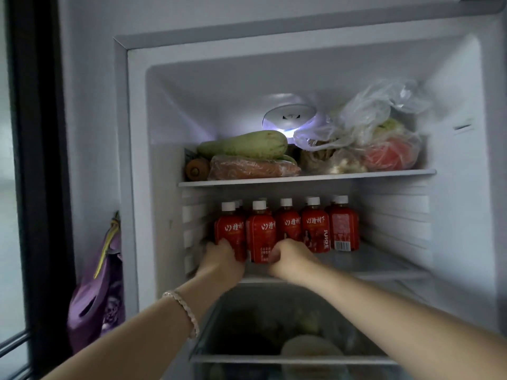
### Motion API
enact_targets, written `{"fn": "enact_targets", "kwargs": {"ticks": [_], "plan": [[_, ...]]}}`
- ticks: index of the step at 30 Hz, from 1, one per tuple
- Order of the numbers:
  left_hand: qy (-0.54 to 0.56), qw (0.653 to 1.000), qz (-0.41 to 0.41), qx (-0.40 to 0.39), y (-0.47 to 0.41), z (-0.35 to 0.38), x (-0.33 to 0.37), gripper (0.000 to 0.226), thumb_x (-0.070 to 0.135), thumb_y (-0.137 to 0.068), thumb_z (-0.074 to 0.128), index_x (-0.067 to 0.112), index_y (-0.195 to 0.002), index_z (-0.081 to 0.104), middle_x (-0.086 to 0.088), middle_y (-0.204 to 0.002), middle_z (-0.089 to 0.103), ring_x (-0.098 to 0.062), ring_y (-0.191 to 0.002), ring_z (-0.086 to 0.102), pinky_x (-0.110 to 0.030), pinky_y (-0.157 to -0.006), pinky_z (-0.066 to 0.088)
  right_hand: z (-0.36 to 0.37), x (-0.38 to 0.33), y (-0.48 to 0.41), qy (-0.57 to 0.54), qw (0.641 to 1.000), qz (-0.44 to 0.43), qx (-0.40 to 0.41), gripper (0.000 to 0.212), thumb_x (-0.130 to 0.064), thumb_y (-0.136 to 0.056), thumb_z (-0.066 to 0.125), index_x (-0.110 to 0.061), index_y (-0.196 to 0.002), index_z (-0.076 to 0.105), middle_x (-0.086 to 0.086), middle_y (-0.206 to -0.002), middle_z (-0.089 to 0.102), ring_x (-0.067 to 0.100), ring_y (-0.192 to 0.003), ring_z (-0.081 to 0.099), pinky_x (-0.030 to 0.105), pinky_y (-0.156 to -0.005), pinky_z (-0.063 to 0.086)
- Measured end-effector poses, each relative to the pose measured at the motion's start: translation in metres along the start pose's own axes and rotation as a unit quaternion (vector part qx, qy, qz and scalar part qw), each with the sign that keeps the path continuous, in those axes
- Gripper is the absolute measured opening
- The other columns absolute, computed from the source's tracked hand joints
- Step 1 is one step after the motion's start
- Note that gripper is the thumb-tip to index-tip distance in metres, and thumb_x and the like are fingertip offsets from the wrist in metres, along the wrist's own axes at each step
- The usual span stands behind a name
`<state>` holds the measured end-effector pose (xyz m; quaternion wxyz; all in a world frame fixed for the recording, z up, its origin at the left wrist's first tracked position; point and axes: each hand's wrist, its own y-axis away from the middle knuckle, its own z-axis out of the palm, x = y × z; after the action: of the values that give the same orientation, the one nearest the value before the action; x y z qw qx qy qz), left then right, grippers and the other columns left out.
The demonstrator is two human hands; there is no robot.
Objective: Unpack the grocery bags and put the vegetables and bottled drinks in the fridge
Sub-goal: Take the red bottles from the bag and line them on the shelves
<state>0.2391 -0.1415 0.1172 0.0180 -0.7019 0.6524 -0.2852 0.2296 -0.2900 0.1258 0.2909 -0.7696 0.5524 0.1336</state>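
Note:
The fridge (pixel 137 160) stands open in front of me. Several red juice bottles (pixel 315 229) with white caps stand on its middle shelf (pixel 384 267). My left hand (pixel 222 256) grips the base of the leftmost red bottle (pixel 229 229). My right hand (pixel 288 256) is closed on the base of the bottle beside it (pixel 259 229). On the top shelf (pixel 301 178) lie a pale green squash (pixel 244 145), wrapped carrots (pixel 252 168) and clear bags of vegetables (pixel 370 141).
A clear crisper drawer (pixel 274 357) with dim contents sits below the middle shelf. A purple bag (pixel 96 292) hangs on the wall left of the fridge. The right part of the middle shelf holds no bottles. A dark door frame (pixel 38 187) runs down the far left.

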Motion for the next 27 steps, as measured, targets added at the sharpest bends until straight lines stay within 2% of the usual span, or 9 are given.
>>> {"fn": "enact_targets", "kwargs": {"ticks": [3, 7, 9, 12, 16, 19, 22, 25, 27], "plan": [[0.042, 0.998, 0.038, -0.034, 0.039, -0.009, -0.013, 0.012, 0.013, -0.087, 0.053, 0.014, -0.092, 0.064, -0.001, -0.092, 0.062, -0.014, -0.08, 0.056, -0.021, -0.066, 0.044, 0.01, -0.012, 0.03, 0.015, 0.999, -0.023, -0.028, 0.008, -0.018, -0.088, 0.061, -0.016, -0.093, 0.066, 0.0, -0.092, 0.065, 0.014, -0.083, 0.06, 0.025, -0.072, 0.047], [-0.032, 0.988, 0.042, -0.147, 0.085, -0.024, -0.044, 0.02, 0.017, -0.09, 0.046, 0.009, -0.089, 0.065, -0.008, -0.096, 0.067, -0.021, -0.086, 0.064, -0.026, -0.07, 0.05, 0.027, -0.036, 0.071, 0.041, 0.991, 0.001, -0.13, 0.013, -0.021, -0.09, 0.056, -0.012, -0.089, 0.065, -0.004, -0.071, 0.063, 0.008, -0.055, 0.056, 0.021, -0.054, 0.044], [-0.073, 0.967, 0.005, -0.244, 0.103, -0.034, -0.067, 0.022, 0.019, -0.093, 0.046, 0.009, -0.078, 0.059, -0.01, -0.102, 0.069, -0.017, -0.071, 0.063, -0.022, -0.059, 0.049, 0.037, -0.052, 0.088, 0.071, 0.979, -0.001, -0.19, 0.021, -0.02, -0.09, 0.053, -0.007, -0.098, 0.067, -0.002, -0.074, 0.065, 0.008, -0.053, 0.056, 0.02, -0.055, 0.044], [-0.071, 0.944, -0.07, -0.315, 0.134, -0.056, -0.1, 0.022, 0.025, -0.093, 0.052, 0.013, -0.074, 0.051, -0.003, -0.083, 0.067, -0.009, -0.054, 0.058, -0.018, -0.049, 0.045, 0.052, -0.078, 0.11, 0.135, 0.952, -0.026, -0.275, 0.021, -0.021, -0.089, 0.053, -0.007, -0.096, 0.067, 0.001, -0.078, 0.066, 0.013, -0.06, 0.059, 0.024, -0.064, 0.048], [-0.111, 0.954, -0.142, -0.24, 0.189, -0.09, -0.132, 0.024, 0.026, -0.091, 0.053, 0.018, -0.069, 0.052, -0.007, -0.108, 0.069, -0.019, -0.091, 0.069, -0.018, -0.056, 0.047, 0.084, -0.121, 0.129, 0.167, 0.915, -0.089, -0.356, 0.023, -0.024, -0.091, 0.055, -0.005, -0.101, 0.064, 0.005, -0.082, 0.064, 0.013, -0.058, 0.057, 0.022, -0.06, 0.048], [-0.162, 0.954, -0.198, -0.154, 0.25, -0.107, -0.157, 0.022, 0.027, -0.092, 0.048, 0.011, -0.097, 0.062, -0.01, -0.115, 0.064, -0.026, -0.106, 0.062, -0.026, -0.076, 0.048, 0.116, -0.156, 0.151, 0.171, 0.898, -0.192, -0.357, 0.022, -0.025, -0.091, 0.055, -0.008, -0.099, 0.066, 0.007, -0.09, 0.069, 0.019, -0.069, 0.063, 0.025, -0.061, 0.049], [-0.175, 0.937, -0.297, -0.059, 0.329, -0.116, -0.182, 0.03, 0.022, -0.089, 0.044, 0.009, -0.113, 0.059, -0.009, -0.119, 0.061, -0.03, -0.109, 0.058, -0.033, -0.083, 0.047, 0.15, -0.189, 0.188, 0.15, 0.879, -0.324, -0.318, 0.012, -0.022, -0.087, 0.054, -0.018, -0.082, 0.065, 0.004, -0.095, 0.069, 0.022, -0.084, 0.066, 0.03, -0.07, 0.053], [-0.132, 0.895, -0.427, 0.011, 0.42, -0.122, -0.19, 0.026, 0.025, -0.088, 0.047, 0.01, -0.105, 0.061, -0.008, -0.112, 0.063, -0.03, -0.102, 0.06, -0.031, -0.079, 0.047, 0.18, -0.22, 0.246, 0.099, 0.838, -0.411, -0.344, 0.013, -0.025, -0.086, 0.052, -0.02, -0.084, 0.064, 0.002, -0.094, 0.067, 0.022, -0.092, 0.063, 0.034, -0.085, 0.053], [-0.116, 0.857, -0.5, 0.04, 0.487, -0.126, -0.187, 0.022, 0.028, -0.086, 0.05, 0.011, -0.094, 0.062, -0.008, -0.103, 0.066, -0.029, -0.091, 0.061, -0.029, -0.075, 0.047, 0.194, -0.237, 0.299, 0.079, 0.789, -0.465, -0.394, 0.015, -0.025, -0.087, 0.052, -0.017, -0.083, 0.065, 0.003, -0.086, 0.068, 0.021, -0.082, 0.065, 0.033, -0.08, 0.054]]}}
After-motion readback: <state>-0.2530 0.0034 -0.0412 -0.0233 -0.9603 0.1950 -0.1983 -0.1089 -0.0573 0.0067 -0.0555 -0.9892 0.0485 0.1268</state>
